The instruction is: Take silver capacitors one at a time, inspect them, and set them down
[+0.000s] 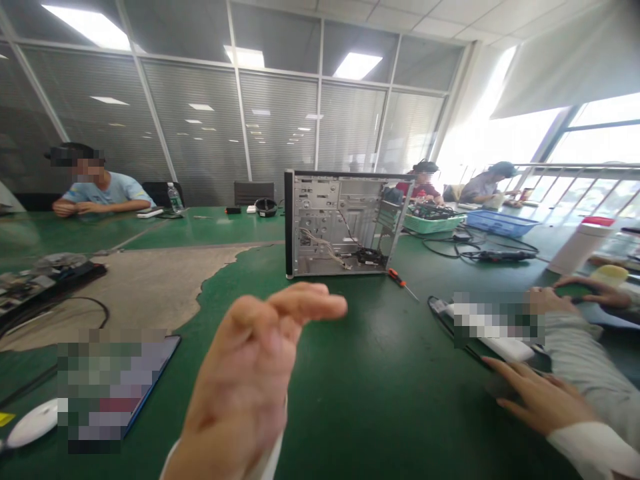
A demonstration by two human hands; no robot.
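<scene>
1. Because its open side is turned toward us, we can look into the computer case [345,220], which stands upright on the green table [360,400], straight in front of us; we suppose it is placed so for easy access.
2. Inside it, pale cables [320,245] hang loosely toward the bottom, and a black fan-like part [370,256] sits low at the right, perhaps resting there on the case floor.
3. Just beside the lower right corner lies an orange-handled screwdriver [397,278], probably put there to be near at hand.
4. Our left hand [257,353] is raised before the case, with fingers bent to the right and close together; it pinches nothing that we can see.
5. Our right hand [547,400] has its fingers spread, near a long white object [517,348]; if it touches the table, we cannot tell.
6. Farther out, a co-worker's grey sleeve [580,353] reaches in, and behind it the green basket [433,227] keeps dark parts together, beside a blue basket [500,223].
</scene>
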